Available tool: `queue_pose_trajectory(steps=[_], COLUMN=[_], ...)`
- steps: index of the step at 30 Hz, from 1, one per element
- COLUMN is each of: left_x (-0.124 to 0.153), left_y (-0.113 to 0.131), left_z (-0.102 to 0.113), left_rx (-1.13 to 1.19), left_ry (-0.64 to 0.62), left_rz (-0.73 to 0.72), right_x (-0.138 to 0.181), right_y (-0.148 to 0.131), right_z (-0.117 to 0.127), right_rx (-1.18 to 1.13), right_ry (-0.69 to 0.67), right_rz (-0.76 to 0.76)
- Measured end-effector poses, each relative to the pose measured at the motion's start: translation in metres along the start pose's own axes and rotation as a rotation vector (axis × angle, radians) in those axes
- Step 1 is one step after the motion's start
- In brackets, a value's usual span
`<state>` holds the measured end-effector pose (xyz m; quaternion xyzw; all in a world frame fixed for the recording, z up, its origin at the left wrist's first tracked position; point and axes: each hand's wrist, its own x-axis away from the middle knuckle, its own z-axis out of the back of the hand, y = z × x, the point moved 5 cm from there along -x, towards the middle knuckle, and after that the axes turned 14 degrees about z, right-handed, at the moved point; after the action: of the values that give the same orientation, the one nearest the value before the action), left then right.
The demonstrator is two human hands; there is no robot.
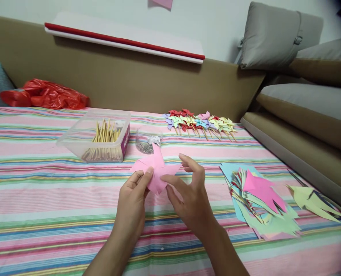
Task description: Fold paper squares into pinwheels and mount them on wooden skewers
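Observation:
A pink paper pinwheel (158,163) is held up over the striped cloth, with its points folded in toward the middle. My left hand (134,191) grips its lower left side, thumb on top and fingers curled behind. At the lower right, my right hand (189,188) has its index finger on the paper and its thumb by the edge, while the other fingers are raised. Just beyond the pinwheel stands a clear round container (149,140) of small metal pins. To its left, a clear plastic box (105,147) holds many thin wooden sticks.
Finished colourful pinwheels on sticks (201,123) lie at the back. On the right are a pile of cut paper sheets (264,199) and scissors (335,207) partly under yellow-green paper. A red plastic bag (49,96) lies at back left. Grey cushions (305,111) border the right.

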<state>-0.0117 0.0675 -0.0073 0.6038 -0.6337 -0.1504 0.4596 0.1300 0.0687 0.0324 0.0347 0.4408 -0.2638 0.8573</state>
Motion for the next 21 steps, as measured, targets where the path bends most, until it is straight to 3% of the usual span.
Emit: queue_pose_trajectory(steps=[6, 21], left_x=[0.000, 0.002], left_y=[-0.003, -0.004], left_z=[0.000, -0.003], left_rx=[-0.032, -0.320], left_ry=[-0.022, -0.013], left_rz=[0.030, -0.142], right_x=[-0.003, 0.004], right_y=[-0.001, 0.020], right_z=[0.004, 0.001], right_rx=[-0.046, -0.373], right_ry=[0.043, 0.215], right_rz=[-0.042, -0.551])
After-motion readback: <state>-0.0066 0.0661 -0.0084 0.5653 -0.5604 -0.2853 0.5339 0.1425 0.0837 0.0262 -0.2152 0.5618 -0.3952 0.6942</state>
